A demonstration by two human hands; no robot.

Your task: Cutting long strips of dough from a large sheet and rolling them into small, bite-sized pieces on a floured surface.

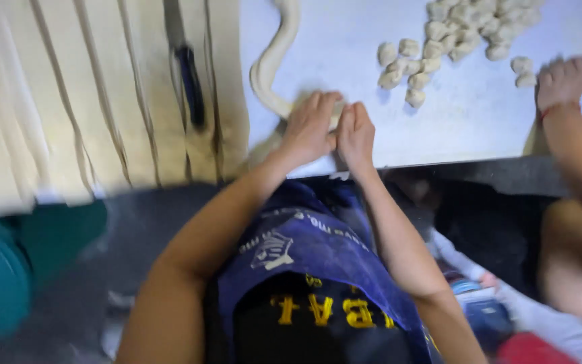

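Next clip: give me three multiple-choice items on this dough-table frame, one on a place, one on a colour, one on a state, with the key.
1. Where does the heap of small dough pieces lie on the white table?
A. At its far right part
B. At the near left edge
C. On the cream boards

2. What colour is the cloth on the person's lap?
A. Red
B. Dark blue
C. White

3. How are the left hand and right hand placed?
A. Far apart, lifted
B. One under the table
C. Side by side, pressed on the dough rope

Key: 1 A, the pieces cluster toward the top right. 2 B, the cloth is dark blue with pale print. 3 C, both hands sit together at the near end of the rope.
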